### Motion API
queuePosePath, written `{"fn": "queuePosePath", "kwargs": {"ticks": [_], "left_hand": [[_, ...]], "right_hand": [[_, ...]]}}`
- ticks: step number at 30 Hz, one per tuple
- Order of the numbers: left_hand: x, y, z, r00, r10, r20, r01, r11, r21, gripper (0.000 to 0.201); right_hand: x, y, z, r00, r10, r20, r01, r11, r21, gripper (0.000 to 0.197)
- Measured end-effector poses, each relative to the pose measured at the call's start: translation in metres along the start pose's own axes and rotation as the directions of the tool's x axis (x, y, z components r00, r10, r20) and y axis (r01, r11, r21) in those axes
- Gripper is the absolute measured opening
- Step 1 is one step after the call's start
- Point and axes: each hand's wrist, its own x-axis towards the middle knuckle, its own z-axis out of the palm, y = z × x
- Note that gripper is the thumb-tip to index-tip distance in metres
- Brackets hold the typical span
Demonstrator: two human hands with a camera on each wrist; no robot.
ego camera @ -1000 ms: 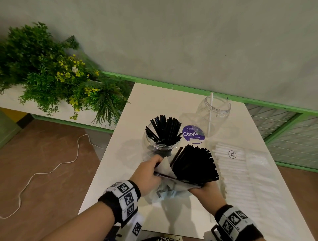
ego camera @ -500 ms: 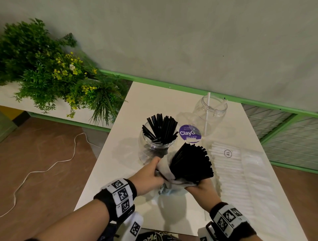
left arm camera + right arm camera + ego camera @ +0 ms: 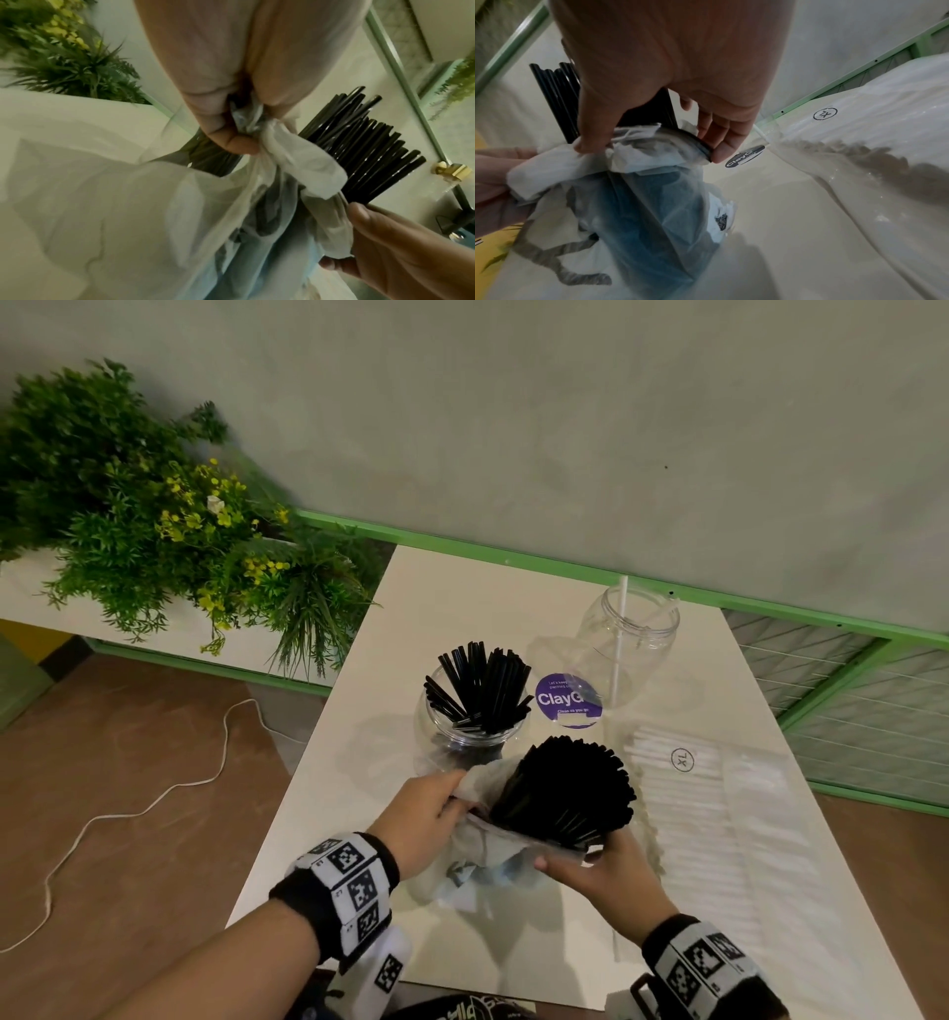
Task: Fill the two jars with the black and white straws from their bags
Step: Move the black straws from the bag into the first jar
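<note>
A thick bundle of black straws (image 3: pixel 565 788) sticks up out of a crumpled clear bag (image 3: pixel 488 845) above the white table (image 3: pixel 462 598). My left hand (image 3: pixel 426 814) pinches the bag's bunched rim (image 3: pixel 246 119). My right hand (image 3: pixel 601 870) wraps round the bundle through the bag (image 3: pixel 654 154), thumb on one side, fingers on the other. Just behind stands a clear jar (image 3: pixel 470 726) with several black straws in it. Farther right is a second clear jar (image 3: pixel 629 644) holding one white straw (image 3: pixel 619 639). A flat bag of white straws (image 3: pixel 714 819) lies on the table to the right.
A purple round sticker (image 3: pixel 567 700) lies between the jars. A planter with green plants (image 3: pixel 154 526) stands off the table's left side. A green rail (image 3: pixel 513 552) runs along the wall behind. A white cable (image 3: pixel 154 806) trails on the brown floor.
The straw bundle has tipped more upright and closer to the black-straw jar. Both hands keep their hold on the bag and the bundle.
</note>
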Motion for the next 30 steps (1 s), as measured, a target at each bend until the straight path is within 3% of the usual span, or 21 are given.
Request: {"fn": "queuePosePath", "kwargs": {"ticks": [2, 4, 7, 9, 10, 13, 15, 18, 20, 22, 24, 27, 30], "left_hand": [[0.0, -0.001, 0.0, 0.993, -0.107, 0.048, 0.112, 0.988, -0.108, 0.026], [0.002, -0.002, 0.004, 0.968, -0.219, 0.119, 0.243, 0.936, -0.255, 0.03], [0.005, 0.004, 0.009, 0.908, -0.366, 0.203, 0.418, 0.779, -0.467, 0.039], [0.004, 0.007, 0.006, 0.858, -0.385, 0.34, 0.513, 0.648, -0.563, 0.038], [0.004, 0.007, 0.003, 0.844, -0.359, 0.399, 0.534, 0.63, -0.563, 0.047], [0.002, 0.005, -0.007, 0.855, -0.265, 0.446, 0.403, 0.88, -0.25, 0.09], [0.001, 0.005, -0.01, 0.878, -0.233, 0.418, 0.248, 0.969, 0.018, 0.087], [0.003, 0.003, -0.008, 0.898, -0.248, 0.363, 0.1, 0.919, 0.382, 0.029], [0.004, -0.001, -0.007, 0.894, -0.283, 0.346, 0.053, 0.836, 0.546, 0.021], [0.0, -0.007, -0.011, 0.9, -0.286, 0.328, 0.05, 0.817, 0.574, 0.022], [-0.008, -0.018, -0.018, 0.913, -0.256, 0.318, 0.075, 0.871, 0.486, 0.027], [-0.027, -0.036, -0.028, 0.917, -0.236, 0.323, 0.182, 0.965, 0.188, 0.035], [-0.046, -0.043, -0.038, 0.937, -0.275, 0.216, 0.319, 0.925, -0.208, 0.019]], "right_hand": [[0.001, -0.003, 0.0, 0.999, 0.028, 0.029, -0.028, 1.0, -0.014, 0.09], [0.003, -0.004, 0.003, 0.997, 0.058, 0.051, -0.056, 0.998, -0.026, 0.074], [0.006, -0.004, 0.01, 0.996, 0.055, 0.074, -0.055, 0.998, -0.006, 0.056], [0.007, -0.006, 0.013, 0.997, 0.029, 0.068, -0.027, 0.999, -0.024, 0.049], [0.008, -0.007, 0.014, 0.998, 0.008, 0.062, -0.005, 0.999, -0.04, 0.047], [0.008, -0.006, 0.015, 0.998, -0.02, 0.052, 0.023, 0.998, -0.063, 0.044], [0.008, -0.004, 0.016, 0.997, -0.013, 0.071, 0.019, 0.996, -0.085, 0.044], [0.008, -0.008, 0.018, 0.988, 0.027, 0.15, -0.012, 0.995, -0.099, 0.045], [0.01, -0.012, 0.019, 0.971, 0.075, 0.227, -0.061, 0.996, -0.065, 0.042], [0.011, -0.019, 0.022, 0.953, 0.102, 0.286, -0.095, 0.995, -0.04, 0.037], [0.013, -0.022, 0.029, 0.946, 0.069, 0.318, -0.05, 0.997, -0.066, 0.053], [0.019, -0.035, 0.042, 0.926, -0.043, 0.376, 0.135, 0.966, -0.222, 0.088], [0.031, -0.057, 0.058, 0.904, -0.1, 0.417, 0.223, 0.94, -0.257, 0.087]]}}
